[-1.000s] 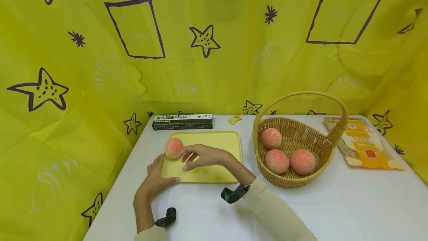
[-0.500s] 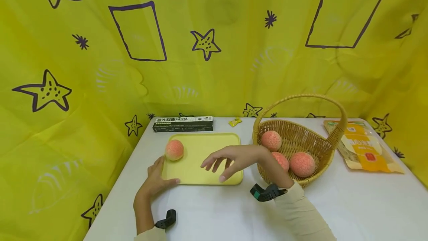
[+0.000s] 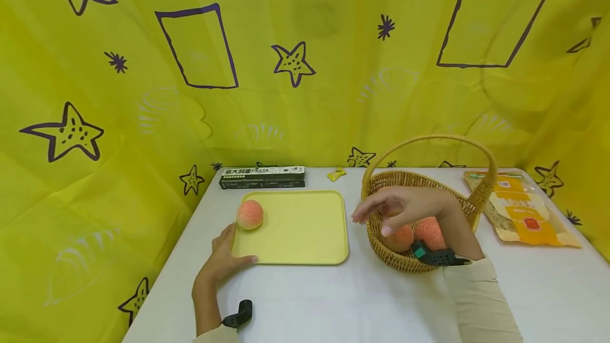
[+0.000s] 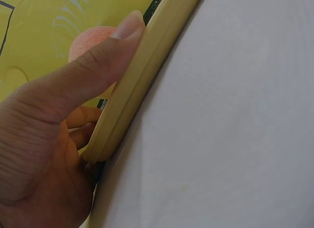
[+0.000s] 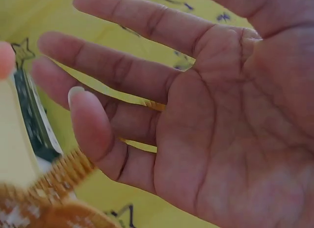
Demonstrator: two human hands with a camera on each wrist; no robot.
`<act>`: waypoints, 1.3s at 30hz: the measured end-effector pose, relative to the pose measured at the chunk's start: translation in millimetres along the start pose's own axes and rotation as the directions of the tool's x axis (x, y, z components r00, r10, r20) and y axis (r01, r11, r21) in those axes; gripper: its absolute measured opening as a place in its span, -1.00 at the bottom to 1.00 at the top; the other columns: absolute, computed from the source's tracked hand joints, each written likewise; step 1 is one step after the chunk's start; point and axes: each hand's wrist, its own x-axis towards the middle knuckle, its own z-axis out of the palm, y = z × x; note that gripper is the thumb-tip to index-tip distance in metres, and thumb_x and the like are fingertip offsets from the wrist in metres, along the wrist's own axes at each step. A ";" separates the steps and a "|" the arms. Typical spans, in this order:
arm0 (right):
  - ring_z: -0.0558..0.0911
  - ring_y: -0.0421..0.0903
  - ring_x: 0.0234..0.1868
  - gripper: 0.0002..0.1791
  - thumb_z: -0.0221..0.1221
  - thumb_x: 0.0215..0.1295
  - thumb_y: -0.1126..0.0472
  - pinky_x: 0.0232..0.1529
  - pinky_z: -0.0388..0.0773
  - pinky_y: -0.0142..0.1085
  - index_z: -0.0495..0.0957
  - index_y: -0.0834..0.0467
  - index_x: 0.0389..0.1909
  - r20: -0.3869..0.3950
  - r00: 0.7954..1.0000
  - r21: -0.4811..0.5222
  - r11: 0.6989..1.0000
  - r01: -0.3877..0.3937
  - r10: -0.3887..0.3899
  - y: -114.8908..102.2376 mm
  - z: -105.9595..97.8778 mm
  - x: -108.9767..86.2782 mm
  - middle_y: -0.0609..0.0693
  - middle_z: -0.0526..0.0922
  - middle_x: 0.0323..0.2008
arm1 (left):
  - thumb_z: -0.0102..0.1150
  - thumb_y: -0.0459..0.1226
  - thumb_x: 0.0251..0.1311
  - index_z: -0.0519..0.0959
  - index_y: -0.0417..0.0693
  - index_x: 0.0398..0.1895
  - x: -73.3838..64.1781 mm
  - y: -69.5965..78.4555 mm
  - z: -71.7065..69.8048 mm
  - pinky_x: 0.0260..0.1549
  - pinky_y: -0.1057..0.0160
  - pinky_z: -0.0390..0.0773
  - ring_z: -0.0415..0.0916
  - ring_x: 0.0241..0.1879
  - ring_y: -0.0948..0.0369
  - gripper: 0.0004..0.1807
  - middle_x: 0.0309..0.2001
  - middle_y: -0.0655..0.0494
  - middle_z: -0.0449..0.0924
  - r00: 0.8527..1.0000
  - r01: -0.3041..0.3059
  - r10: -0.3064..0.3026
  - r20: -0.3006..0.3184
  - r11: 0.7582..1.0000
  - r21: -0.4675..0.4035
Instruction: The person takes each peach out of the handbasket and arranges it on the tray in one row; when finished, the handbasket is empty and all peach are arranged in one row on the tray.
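Note:
My left hand [image 3: 224, 255] holds the left front corner of a pale yellow tray [image 3: 300, 232]. In the left wrist view the thumb lies along the tray's rim [image 4: 135, 75], with the fingers bent around the corner. One pink, speckled peach [image 3: 250, 215] sits at the tray's left end, just beyond that hand. Over a wicker basket [image 3: 388, 257] hovers my right hand [image 3: 419, 208], holding nothing; its fingers are loosely spread in the right wrist view. Inside the basket are more peaches [image 3: 430, 233], partly covered by the right hand and wrist.
Behind the tray lies a dark green pasta box [image 3: 262, 178], with a small yellow wrapped packet [image 3: 336, 174] to its right. An orange and clear food bag [image 3: 524, 210] lies right of the basket. The basket's tall handle [image 3: 431, 137] arches upward. A yellow patterned curtain [image 3: 324, 110] backs the white table.
My right hand has moved away from the peach on the tray, rightward across to above the basket. The left hand stays at the tray corner, and the peach stays put.

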 end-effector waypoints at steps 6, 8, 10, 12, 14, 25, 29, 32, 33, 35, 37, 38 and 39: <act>0.48 0.07 0.27 -0.41 0.15 0.32 0.42 0.20 0.51 -0.21 0.25 0.37 0.36 -0.114 0.986 0.036 0.992 -0.120 0.124 18.7 -19.6 -29.8 0.41 0.37 0.27 | 0.53 0.08 -0.18 -0.08 -0.09 0.56 0.1 1.1 0.8 0.39 -0.33 -0.07 -0.21 0.45 -0.11 0.30 0.55 -0.12 -0.13 1.000 0.002 -0.001 0.002 1.000 -0.011; 0.44 0.14 0.29 -0.38 0.13 0.34 0.40 0.20 0.51 -0.16 0.20 0.34 0.39 -0.152 0.973 0.013 0.985 -0.175 0.175 23.8 -25.8 -35.4 0.35 0.35 0.30 | 0.53 0.08 -0.18 -0.08 -0.08 0.56 0.4 1.4 1.0 0.39 -0.33 -0.07 -0.21 0.45 -0.10 0.30 0.55 -0.12 -0.13 1.000 0.001 -0.001 0.001 1.000 -0.014; 0.42 0.19 0.29 -0.38 0.11 0.35 0.39 0.20 0.50 -0.14 0.19 0.33 0.40 -0.180 0.965 -0.019 0.980 -0.197 0.191 29.2 -31.6 -39.7 0.32 0.36 0.30 | 0.53 0.08 -0.19 -0.07 -0.07 0.56 1.2 1.5 1.6 0.39 -0.33 -0.07 -0.21 0.45 -0.09 0.30 0.55 -0.11 -0.12 1.000 0.000 0.000 0.000 1.000 -0.020; 0.40 0.23 0.30 -0.37 0.10 0.36 0.38 0.22 0.49 -0.14 0.15 0.36 0.41 -0.203 0.959 -0.017 0.978 -0.206 0.199 34.7 -36.6 -43.4 0.35 0.34 0.30 | 0.53 0.08 -0.19 -0.07 -0.06 0.56 2.2 1.7 2.3 0.40 -0.32 -0.07 -0.21 0.45 -0.09 0.30 0.56 -0.10 -0.12 1.000 -0.003 0.003 0.000 1.000 -0.026; 0.42 0.17 0.30 -0.37 0.12 0.36 0.37 0.22 0.48 -0.22 0.16 0.39 0.40 -0.230 0.952 -0.023 0.977 -0.214 0.203 41.4 -40.9 -46.4 0.41 0.34 0.29 | 0.53 0.08 -0.19 -0.07 -0.06 0.56 2.8 2.0 2.7 0.40 -0.32 -0.08 -0.22 0.46 -0.09 0.30 0.56 -0.10 -0.12 1.000 -0.007 0.007 -0.002 1.000 -0.028; 0.28 0.39 0.36 -0.35 0.20 0.34 0.22 0.23 0.40 0.07 0.23 0.31 0.39 -0.386 0.863 -0.062 0.924 -0.378 0.327 71.2 -53.9 -50.6 0.35 0.33 0.35 | 0.54 0.07 -0.20 -0.06 -0.05 0.56 2.3 1.1 1.4 0.40 -0.32 -0.08 -0.22 0.46 -0.08 0.30 0.55 -0.10 -0.11 1.000 -0.021 0.021 -0.006 0.999 -0.037; 0.32 0.37 0.33 -0.34 0.22 0.32 0.19 0.22 0.41 0.04 0.25 0.33 0.37 -0.393 0.835 -0.056 0.896 -0.440 0.386 81.9 -56.8 -50.7 0.36 0.35 0.33 | 0.54 0.07 -0.20 -0.05 -0.05 0.56 3.1 0.3 2.0 0.40 -0.31 -0.08 -0.23 0.46 -0.08 0.29 0.55 -0.10 -0.10 1.000 -0.029 0.028 -0.010 0.999 -0.034; 0.35 0.33 0.32 -0.33 0.23 0.32 0.18 0.23 0.42 -0.02 0.26 0.34 0.36 -0.378 0.826 -0.049 0.882 -0.469 0.418 90.5 -56.3 -51.4 0.34 0.38 0.32 | 0.53 0.08 -0.20 -0.05 -0.05 0.56 3.4 -0.4 2.7 0.40 -0.30 -0.07 -0.22 0.46 -0.09 0.30 0.55 -0.11 -0.09 1.000 -0.029 0.029 -0.008 0.999 -0.028; 0.35 0.33 0.33 -0.33 0.23 0.32 0.18 0.23 0.41 -0.03 0.26 0.35 0.36 -0.370 0.828 -0.048 0.882 -0.470 0.421 93.1 -55.7 -51.5 0.34 0.38 0.32 | 0.53 0.08 -0.20 -0.05 -0.05 0.56 3.4 -0.7 2.9 0.40 -0.30 -0.07 -0.22 0.46 -0.09 0.30 0.55 -0.11 -0.08 1.000 -0.029 0.028 -0.007 0.999 -0.026; 0.35 0.32 0.33 -0.32 0.23 0.31 0.17 0.23 0.42 -0.08 0.25 0.34 0.37 -0.361 0.827 -0.035 0.880 -0.474 0.432 98.0 -54.6 -51.1 0.33 0.39 0.31 | 0.53 0.08 -0.20 -0.06 -0.05 0.56 2.9 -1.1 2.9 0.40 -0.30 -0.07 -0.22 0.46 -0.09 0.30 0.55 -0.11 -0.09 1.000 -0.025 0.025 -0.005 0.999 -0.025; 0.36 0.30 0.33 -0.32 0.25 0.30 0.16 0.20 0.43 -0.12 0.26 0.32 0.37 -0.355 0.823 -0.020 0.877 -0.480 0.443 102.2 -54.1 -50.0 0.31 0.40 0.31 | 0.53 0.08 -0.20 -0.06 -0.06 0.56 1.7 -1.0 2.2 0.40 -0.31 -0.07 -0.22 0.46 -0.09 0.30 0.55 -0.12 -0.09 1.000 -0.020 0.020 -0.006 1.000 -0.024; 0.37 0.29 0.32 -0.30 0.26 0.29 0.16 0.19 0.44 -0.13 0.26 0.32 0.37 -0.352 0.824 -0.020 0.877 -0.480 0.443 104.3 -54.1 -49.5 0.30 0.40 0.31 | 0.54 0.08 -0.20 -0.06 -0.06 0.56 1.2 -1.0 1.9 0.40 -0.31 -0.08 -0.22 0.46 -0.10 0.30 0.55 -0.12 -0.10 1.000 -0.018 0.018 -0.007 0.999 -0.026; 0.38 0.28 0.32 -0.30 0.27 0.28 0.15 0.18 0.44 -0.14 0.27 0.31 0.37 -0.350 0.824 -0.022 0.876 -0.482 0.445 106.0 -54.4 -48.8 0.30 0.40 0.31 | 0.54 0.07 -0.20 -0.06 -0.06 0.56 0.8 -0.9 1.6 0.40 -0.31 -0.08 -0.23 0.46 -0.09 0.30 0.55 -0.12 -0.10 1.000 -0.017 0.016 -0.009 1.000 -0.027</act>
